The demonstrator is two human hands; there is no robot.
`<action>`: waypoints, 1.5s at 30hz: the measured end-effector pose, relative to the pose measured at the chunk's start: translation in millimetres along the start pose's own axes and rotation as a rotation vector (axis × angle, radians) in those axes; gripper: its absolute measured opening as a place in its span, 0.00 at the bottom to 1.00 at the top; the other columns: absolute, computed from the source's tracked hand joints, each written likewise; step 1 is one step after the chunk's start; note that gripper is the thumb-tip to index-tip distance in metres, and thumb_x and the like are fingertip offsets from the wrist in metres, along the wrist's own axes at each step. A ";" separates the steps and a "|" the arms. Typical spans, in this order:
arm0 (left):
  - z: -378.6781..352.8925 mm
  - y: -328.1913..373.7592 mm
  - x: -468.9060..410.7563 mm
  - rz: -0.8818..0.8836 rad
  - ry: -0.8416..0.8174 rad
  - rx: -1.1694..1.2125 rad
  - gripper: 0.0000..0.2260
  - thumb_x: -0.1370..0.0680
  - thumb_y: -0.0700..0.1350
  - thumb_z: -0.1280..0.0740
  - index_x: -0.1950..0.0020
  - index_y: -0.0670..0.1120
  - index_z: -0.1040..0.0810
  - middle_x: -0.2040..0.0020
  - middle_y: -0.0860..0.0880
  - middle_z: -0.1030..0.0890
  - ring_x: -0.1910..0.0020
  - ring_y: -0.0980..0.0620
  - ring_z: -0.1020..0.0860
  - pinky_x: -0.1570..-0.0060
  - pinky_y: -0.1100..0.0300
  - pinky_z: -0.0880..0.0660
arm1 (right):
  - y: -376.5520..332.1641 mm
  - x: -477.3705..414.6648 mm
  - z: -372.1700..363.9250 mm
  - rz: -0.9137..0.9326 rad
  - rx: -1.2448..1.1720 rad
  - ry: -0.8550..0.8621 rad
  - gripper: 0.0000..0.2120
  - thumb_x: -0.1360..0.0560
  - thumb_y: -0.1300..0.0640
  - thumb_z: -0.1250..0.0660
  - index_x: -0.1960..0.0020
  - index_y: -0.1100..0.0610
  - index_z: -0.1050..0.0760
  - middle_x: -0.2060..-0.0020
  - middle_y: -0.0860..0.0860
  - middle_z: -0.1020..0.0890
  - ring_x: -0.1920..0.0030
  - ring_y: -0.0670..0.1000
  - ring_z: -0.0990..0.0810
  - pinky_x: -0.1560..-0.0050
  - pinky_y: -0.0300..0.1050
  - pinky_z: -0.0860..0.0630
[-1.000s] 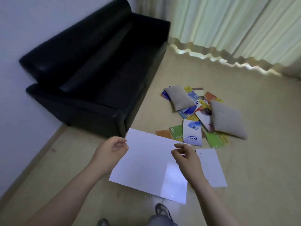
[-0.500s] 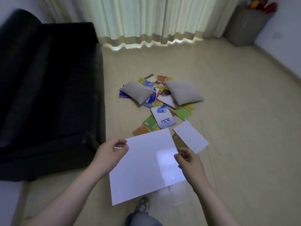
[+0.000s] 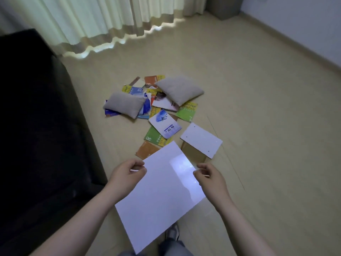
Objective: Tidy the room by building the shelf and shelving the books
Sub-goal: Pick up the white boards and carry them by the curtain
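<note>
The big flat white board (image 3: 162, 196) is held off the floor, its long way running near to far. The left hand (image 3: 127, 174) pinches its left edge, the right hand (image 3: 210, 177) its right edge. Just past the right hand lies the small white holed board (image 3: 201, 139), with the colourful books (image 3: 162, 124) farther off.

Hands: left hand (image 3: 127, 174) and right hand (image 3: 210, 177) pinch white panel (image 3: 162, 193)
Floor (image 3: 258, 108): books (image 3: 156, 111), two cushions (image 3: 180, 89)
</note>
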State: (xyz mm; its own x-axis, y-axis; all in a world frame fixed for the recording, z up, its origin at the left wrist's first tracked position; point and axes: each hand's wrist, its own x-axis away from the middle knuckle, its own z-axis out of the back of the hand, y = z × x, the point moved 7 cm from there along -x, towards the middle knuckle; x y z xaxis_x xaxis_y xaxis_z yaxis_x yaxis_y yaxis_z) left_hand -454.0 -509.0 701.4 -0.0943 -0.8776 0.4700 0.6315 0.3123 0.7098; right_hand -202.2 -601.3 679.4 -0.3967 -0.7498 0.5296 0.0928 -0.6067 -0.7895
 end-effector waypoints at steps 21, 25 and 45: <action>-34.4 -56.1 -148.7 -0.146 -0.455 -0.402 0.12 0.26 0.47 0.30 0.44 0.46 0.22 0.51 0.51 0.20 0.52 0.52 0.23 0.60 0.63 0.31 | 127.8 16.1 -88.2 -0.502 -0.202 0.349 0.15 0.25 0.55 0.34 0.40 0.58 0.26 0.54 0.47 0.22 0.50 0.51 0.21 0.41 0.54 0.24; -39.8 -93.1 -173.2 -0.053 -0.453 -0.423 0.19 0.27 0.50 0.28 0.39 0.44 0.25 0.46 0.49 0.22 0.49 0.51 0.24 0.55 0.61 0.31 | 162.7 4.1 -116.3 -0.587 -0.186 0.299 0.19 0.25 0.52 0.33 0.37 0.59 0.28 0.47 0.53 0.23 0.52 0.51 0.23 0.47 0.47 0.26; -108.0 -200.3 -260.2 0.000 -0.470 -0.552 0.26 0.32 0.54 0.23 0.43 0.46 0.31 0.43 0.51 0.27 0.51 0.51 0.28 0.57 0.58 0.32 | 291.0 -63.0 -177.7 -0.790 -0.260 0.314 0.42 0.27 0.48 0.28 0.24 0.64 0.46 0.30 0.56 0.33 0.32 0.57 0.31 0.36 0.48 0.32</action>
State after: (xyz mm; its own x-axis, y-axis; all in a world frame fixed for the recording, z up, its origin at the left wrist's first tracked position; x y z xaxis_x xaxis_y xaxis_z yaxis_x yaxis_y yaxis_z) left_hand -472.8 -382.5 380.3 -0.3371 -0.5898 0.7338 0.9161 -0.0257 0.4002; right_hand -312.5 -683.7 361.1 -0.4929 -0.0073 0.8701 -0.5095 -0.8082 -0.2953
